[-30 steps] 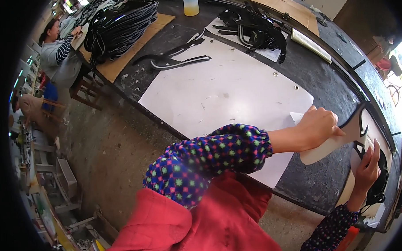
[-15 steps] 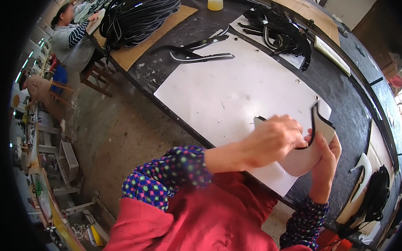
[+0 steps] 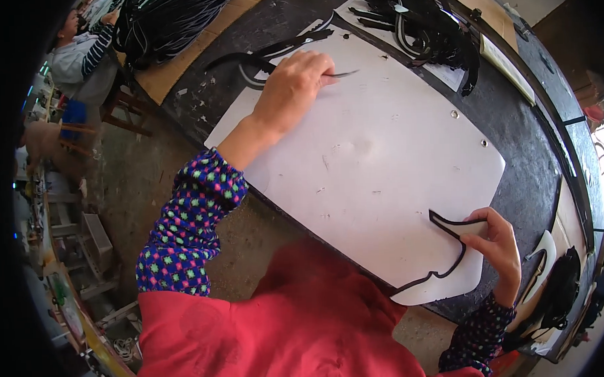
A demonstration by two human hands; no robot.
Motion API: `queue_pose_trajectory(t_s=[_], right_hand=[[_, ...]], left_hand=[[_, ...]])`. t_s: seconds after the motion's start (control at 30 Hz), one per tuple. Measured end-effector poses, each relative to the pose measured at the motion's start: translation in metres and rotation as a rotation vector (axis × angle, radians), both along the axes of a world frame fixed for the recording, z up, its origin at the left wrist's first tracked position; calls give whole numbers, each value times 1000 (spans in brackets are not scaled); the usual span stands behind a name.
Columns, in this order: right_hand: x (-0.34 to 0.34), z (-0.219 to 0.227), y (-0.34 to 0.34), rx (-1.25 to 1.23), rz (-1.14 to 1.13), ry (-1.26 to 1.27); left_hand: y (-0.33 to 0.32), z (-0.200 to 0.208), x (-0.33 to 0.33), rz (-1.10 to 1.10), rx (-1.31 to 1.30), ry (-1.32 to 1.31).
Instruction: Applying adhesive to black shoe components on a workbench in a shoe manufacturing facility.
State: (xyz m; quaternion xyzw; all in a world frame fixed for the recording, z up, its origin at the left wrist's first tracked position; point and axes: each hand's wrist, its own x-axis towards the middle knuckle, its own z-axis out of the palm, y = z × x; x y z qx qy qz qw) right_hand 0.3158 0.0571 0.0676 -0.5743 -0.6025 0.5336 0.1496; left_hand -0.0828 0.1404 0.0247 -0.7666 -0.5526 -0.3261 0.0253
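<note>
My right hand (image 3: 495, 243) grips a curved white shoe-upper piece (image 3: 455, 283) by its right end, thumb on top. Black binding runs along the piece's wavy inner edge, and its lower part lies over the near right of the white board (image 3: 374, 166). At the board's far left, my left hand (image 3: 297, 85) is closed on a thin black and grey trim strip (image 3: 344, 74), whose tip sticks out to the right of the fingers. More black trim strips (image 3: 234, 59) lie beside and partly under this hand.
A large bundle of black strips (image 3: 160, 27) rests on cardboard (image 3: 155, 84) at the far left. A black heap of strips (image 3: 436, 31) lies at the back. White pieces (image 3: 543, 263) and a black bundle (image 3: 563, 282) are at the right. A co-worker (image 3: 84, 60) sits at the far left.
My left hand has left the white piece and moved far left to the trim strips, closing on one. My right hand has lowered the piece toward the board. The view has shifted slightly.
</note>
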Motion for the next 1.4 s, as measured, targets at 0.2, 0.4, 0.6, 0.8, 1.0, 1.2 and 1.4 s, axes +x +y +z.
queue_pose_trajectory(t_s=[0.2,0.4,0.6,0.8,1.0,1.2,1.4], right_hand=[[-37,4,2,531,260,-296],[-46,3,-8,858,290,-567],[-56,-8,-12,614,169,-232],[-73,-16,-13,387,25,-158],[-76,-21,-19,419,-106,-186],[-57,6,-3,813,-107,-427],[-28,62,-12,1348,-251,-980]], left_hand=[[-77,-14,92,-461,162,157],[-96,-24,102,-527,136,143],[-95,-27,89,-600,4,36],[-97,-23,91,-604,-39,44],[-100,-27,91,-576,4,39],[-97,-29,89,-587,34,65],[-96,-31,87,-589,35,20]])
